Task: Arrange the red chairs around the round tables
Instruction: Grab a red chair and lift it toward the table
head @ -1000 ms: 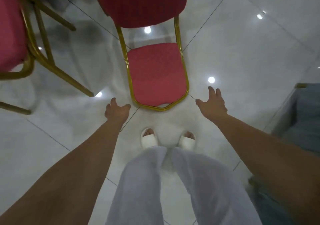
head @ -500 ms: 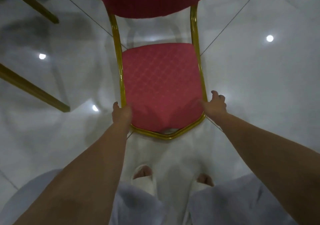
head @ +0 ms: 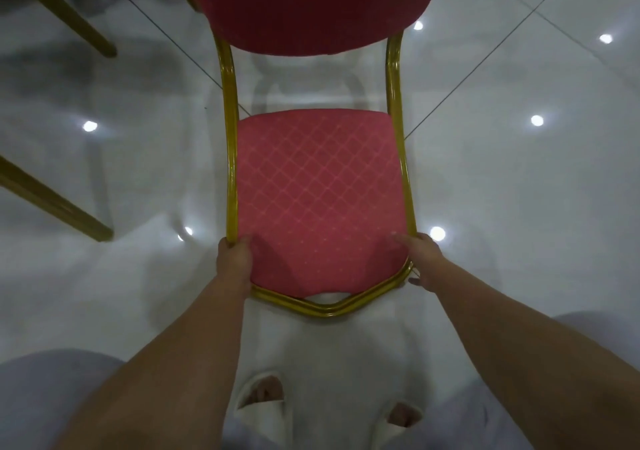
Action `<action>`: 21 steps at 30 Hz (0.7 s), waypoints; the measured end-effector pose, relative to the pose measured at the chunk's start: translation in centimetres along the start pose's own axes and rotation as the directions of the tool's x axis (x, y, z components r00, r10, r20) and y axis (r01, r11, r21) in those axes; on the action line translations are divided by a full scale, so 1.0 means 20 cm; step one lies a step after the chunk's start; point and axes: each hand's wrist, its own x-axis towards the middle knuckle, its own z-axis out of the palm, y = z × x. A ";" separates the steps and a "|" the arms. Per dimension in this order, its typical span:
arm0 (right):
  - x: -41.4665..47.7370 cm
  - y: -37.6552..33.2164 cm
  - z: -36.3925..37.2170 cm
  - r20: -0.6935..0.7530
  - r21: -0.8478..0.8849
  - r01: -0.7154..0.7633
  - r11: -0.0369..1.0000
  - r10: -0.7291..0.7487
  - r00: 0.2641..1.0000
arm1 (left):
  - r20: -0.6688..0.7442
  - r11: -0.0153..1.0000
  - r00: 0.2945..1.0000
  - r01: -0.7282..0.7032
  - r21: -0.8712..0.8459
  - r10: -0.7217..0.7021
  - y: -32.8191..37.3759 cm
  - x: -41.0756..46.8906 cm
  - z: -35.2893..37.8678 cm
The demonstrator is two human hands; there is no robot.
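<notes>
**Head view: left hand (head: 233, 259) and right hand (head: 420, 259) gripping the chair (head: 317, 158)**

I am looking straight down at one red chair standing upright on a glossy white tiled floor (head: 519, 190), right in front of my feet. Its seat (head: 322, 207), red with a pale diamond pattern, sits inside a gold frame (head: 231, 172). The darker red backrest (head: 304, 2) fills the top of the picture, on the far side from me.

My left hand is closed on the frame at the seat's front left corner, with the thumb lying on the cushion and the other fingers wrapped round the outside of the rail. My right hand is closed on the front right corner in the same way: the thumb rests on the cushion edge and fingertips show below the rail. Both forearms reach down from the lower corners of the view.

Below the seat's front edge I can see my toes in white slippers (head: 259, 401) on the floor, just beside the chair. Pale trousers (head: 41, 397) blur into the bottom corners.

At the left edge, two gold legs (head: 52, 203) slant across the floor, well apart from the chair I hold; I cannot tell what they belong to. Ceiling lights reflect as bright spots on the tiles around the chair.
</notes>
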 end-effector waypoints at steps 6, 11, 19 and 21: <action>0.04 -0.07 0.06 0.047 0.167 0.009 0.986 -0.017 0.999 | 0.035 0.989 0.997 0.060 0.132 -0.065 0.05 0.07 -0.03; -0.32 -0.14 -0.04 0.002 0.153 -0.103 0.983 0.104 0.995 | 0.096 0.937 0.973 0.170 0.305 -0.208 0.25 -0.27 -0.28; -1.41 -0.49 -0.43 -0.037 -0.033 -0.064 0.997 0.063 0.997 | 0.138 0.875 0.970 0.114 0.471 -0.200 0.78 -1.28 -0.73; -1.70 -0.62 -0.56 -0.045 -0.110 -0.038 0.993 0.033 0.998 | 0.131 0.879 0.972 0.112 0.463 -0.193 0.92 -1.57 -0.81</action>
